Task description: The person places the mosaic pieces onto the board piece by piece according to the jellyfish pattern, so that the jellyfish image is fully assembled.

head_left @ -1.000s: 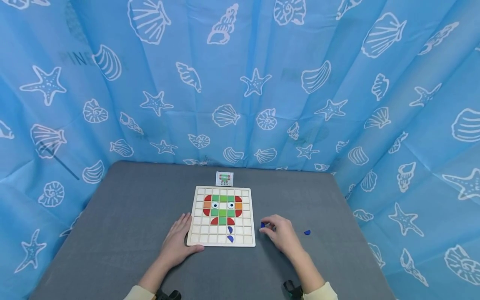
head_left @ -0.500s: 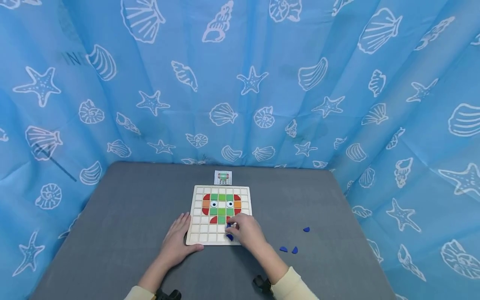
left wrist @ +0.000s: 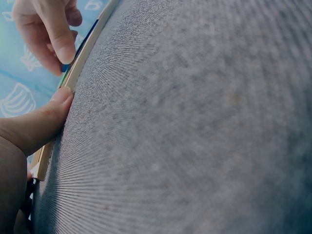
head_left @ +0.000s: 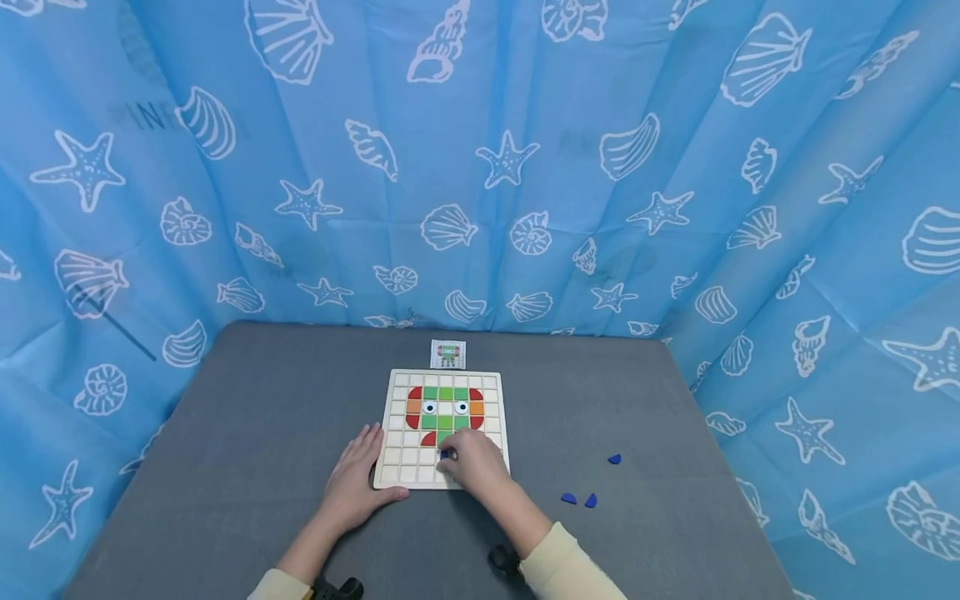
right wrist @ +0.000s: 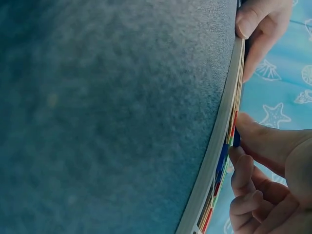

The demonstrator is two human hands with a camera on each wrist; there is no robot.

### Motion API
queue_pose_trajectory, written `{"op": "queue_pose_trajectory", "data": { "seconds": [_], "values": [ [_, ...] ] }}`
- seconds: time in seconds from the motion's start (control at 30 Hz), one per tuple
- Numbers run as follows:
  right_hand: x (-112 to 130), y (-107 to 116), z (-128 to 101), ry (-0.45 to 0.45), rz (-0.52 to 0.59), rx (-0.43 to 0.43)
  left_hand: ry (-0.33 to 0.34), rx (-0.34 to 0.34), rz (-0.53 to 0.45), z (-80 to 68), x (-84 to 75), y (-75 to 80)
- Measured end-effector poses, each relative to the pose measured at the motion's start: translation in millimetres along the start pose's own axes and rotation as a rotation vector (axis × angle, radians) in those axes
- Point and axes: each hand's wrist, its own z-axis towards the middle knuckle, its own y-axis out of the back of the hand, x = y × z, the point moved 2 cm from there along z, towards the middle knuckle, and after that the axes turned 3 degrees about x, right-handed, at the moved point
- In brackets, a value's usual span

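A person's right hand (head_left: 474,463) pinches a blue piece (head_left: 446,455) over the mostly filled puzzle board (head_left: 397,467); left hand (head_left: 352,483) steadies it, fingers relaxed. Three loose blue pieces (head_left: 590,500) remain right of the fingers.

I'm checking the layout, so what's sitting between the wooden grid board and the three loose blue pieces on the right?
In the head view, only bare grey table separates the wooden board from the loose blue pieces; nothing lies there.

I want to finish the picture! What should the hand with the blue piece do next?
Probably press the blue piece down into its square and let go: the right hand pinches it over the board, which the left hand steadies, while three blue pieces wait on the table.
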Motion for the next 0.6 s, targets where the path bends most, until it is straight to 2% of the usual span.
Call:
{"op": "queue_pose_trajectory", "data": {
  "seconds": [0.43, 0.6],
  "values": [
    [-2.5, -3.0, 6.2, -0.014, 0.037, 0.021, 0.010, 0.020, 0.003, 0.5, 0.0, 0.3],
    [-3.1, 3.7, 1.9, 0.011, 0.034, -0.014, 0.020, 0.024, 0.000, 1.1, 1.2, 0.0]
  ]
}}
